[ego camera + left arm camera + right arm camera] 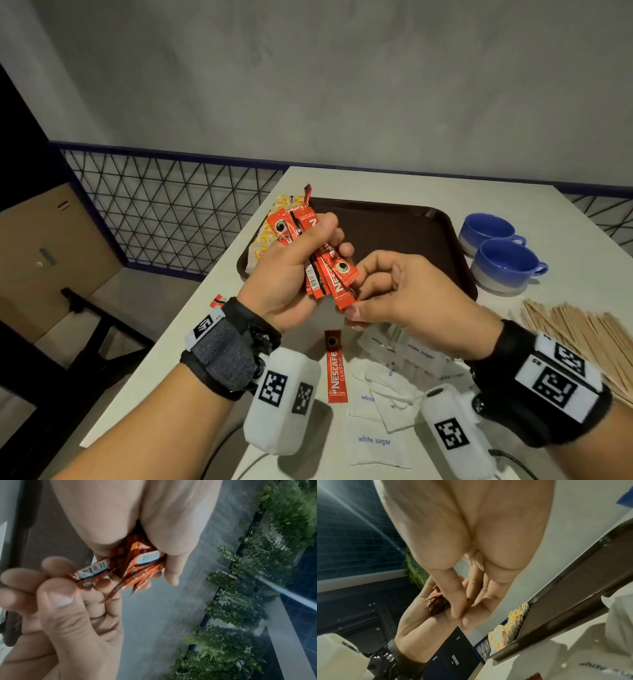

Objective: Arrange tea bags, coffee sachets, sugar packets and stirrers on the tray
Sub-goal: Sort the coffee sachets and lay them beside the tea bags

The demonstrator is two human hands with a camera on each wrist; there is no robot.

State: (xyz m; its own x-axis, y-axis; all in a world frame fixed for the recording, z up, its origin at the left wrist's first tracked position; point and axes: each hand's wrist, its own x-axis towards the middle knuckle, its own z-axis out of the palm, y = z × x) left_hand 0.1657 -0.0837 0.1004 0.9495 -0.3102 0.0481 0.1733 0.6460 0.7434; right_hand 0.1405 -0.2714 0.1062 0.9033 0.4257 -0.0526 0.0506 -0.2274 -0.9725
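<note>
My left hand (301, 260) grips a bunch of red coffee sachets (320, 274) above the near edge of the dark brown tray (394, 233). My right hand (373, 291) pinches the lower end of one sachet (342, 284) in that bunch between thumb and fingers. In the left wrist view the sachets (137, 563) fan out of my fist and the right hand's fingers (56, 588) hold one by its barcode end. Yellow tea bags (270, 229) stand in a row along the tray's left side. One coffee sachet (336, 366) lies on the table below my hands.
White sugar packets (376, 442) are scattered on the table near me. A pile of wooden stirrers (575, 339) lies at the right. Two blue cups (503, 257) stand right of the tray. Another red sachet (216, 301) sits at the table's left edge. A wire fence (164, 205) runs behind.
</note>
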